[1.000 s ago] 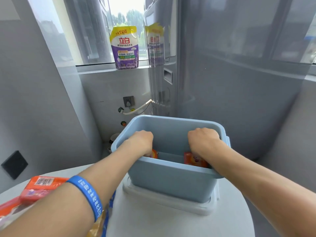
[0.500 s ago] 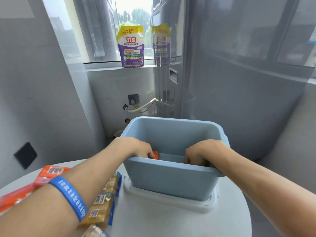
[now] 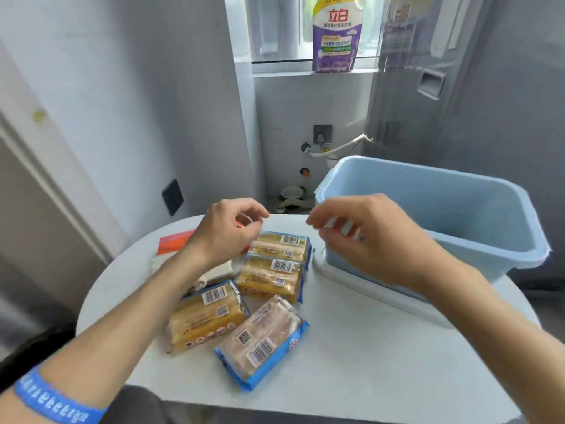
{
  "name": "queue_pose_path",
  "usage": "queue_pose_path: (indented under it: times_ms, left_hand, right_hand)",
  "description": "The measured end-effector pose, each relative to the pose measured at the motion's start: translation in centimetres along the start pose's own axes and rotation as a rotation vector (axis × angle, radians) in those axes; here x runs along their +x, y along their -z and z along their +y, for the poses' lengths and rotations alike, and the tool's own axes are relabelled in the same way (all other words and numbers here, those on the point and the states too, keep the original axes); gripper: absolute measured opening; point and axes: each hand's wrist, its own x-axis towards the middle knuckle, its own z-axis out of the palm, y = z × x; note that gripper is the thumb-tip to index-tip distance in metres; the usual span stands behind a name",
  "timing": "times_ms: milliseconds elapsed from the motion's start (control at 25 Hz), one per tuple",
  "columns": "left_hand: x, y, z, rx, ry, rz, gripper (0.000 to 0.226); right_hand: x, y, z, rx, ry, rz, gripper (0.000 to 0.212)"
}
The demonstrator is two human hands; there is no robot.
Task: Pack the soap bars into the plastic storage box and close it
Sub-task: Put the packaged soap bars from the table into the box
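The light blue plastic storage box [image 3: 458,240] stands open on the right of the round white table, resting on its white lid [image 3: 360,280]. Several wrapped soap bars lie left of it: yellow packs [image 3: 275,261], another yellow pack [image 3: 204,316], a pale bar in blue wrap [image 3: 263,341] and an orange-red pack [image 3: 174,241]. My left hand [image 3: 226,231] hovers above the far yellow packs, fingers curled and empty. My right hand [image 3: 367,240] hangs in front of the box's left corner, fingers loosely apart, holding nothing.
A purple and yellow detergent pouch [image 3: 336,35] stands on the window sill. A grey appliance [image 3: 489,102] rises behind the box. Wall socket and hose [image 3: 324,142] sit low on the back wall. The table edge [image 3: 275,402] runs close to me.
Both hands have come out of the box and moved left over the soap packs. The view has swung left and down, bringing the packs on the table into sight.
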Motion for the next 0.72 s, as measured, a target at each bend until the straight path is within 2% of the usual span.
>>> queue_pose_path:
  times_ms: [40, 120, 200, 240, 320, 360, 480, 520, 600, 680, 720]
  left_hand:
    - [-1.7, 0.8, -1.5, 0.122, 0.034, -0.091, 0.011]
    - [-4.2, 1.9, -3.2, 0.382, 0.067, -0.407, 0.010]
    - [-5.4, 2.4, -3.5, 0.550, 0.073, -0.616, 0.032]
    - [-5.7, 2.5, -3.3, 0.618, 0.060, -0.637, 0.043]
    - [-6.4, 2.5, -2.7, 0.761, 0.005, -0.594, 0.053]
    - [-6.7, 2.2, -2.4, 0.834, -0.003, -0.590, 0.053]
    - [-7.3, 1.3, -2.1, 0.971, 0.070, -0.663, 0.057]
    - [-7.2, 1.4, -2.1, 0.945, 0.109, -0.669, 0.056]
    - [-6.8, 2.2, -2.5, 0.717, 0.233, -0.687, 0.053]
    - [-6.3, 3.0, -2.9, 0.314, 0.385, -0.646, 0.044]
    - [-6.2, 3.2, -2.9, 0.058, 0.458, -0.563, 0.039]
  right_hand:
    - [-0.5, -2.3, -1.1, 0.002, 0.039, -0.134, 0.023]
    - [-1.0, -6.6, -2.3, -0.068, 0.093, -0.428, 0.036]
    - [-1.6, -9.8, -2.3, -0.137, 0.146, -0.661, 0.053]
    - [-1.9, -10.9, -2.0, -0.172, 0.155, -0.731, 0.064]
    - [-2.2, -12.3, -1.7, -0.258, 0.158, -0.753, 0.082]
    - [-2.3, -12.7, -1.6, -0.301, 0.168, -0.723, 0.084]
    - [-2.9, -13.4, -1.7, -0.437, 0.148, -0.626, 0.072]
    - [-3.1, -13.1, -1.6, -0.426, 0.101, -0.620, 0.068]
    - [-3.4, -11.6, -1.0, -0.234, -0.087, -0.641, 0.058]
    - [-3.5, -9.4, 0.2, 0.181, -0.338, -0.587, 0.051]
    - [-3.4, -8.3, 0.6, 0.481, -0.464, -0.537, 0.050]
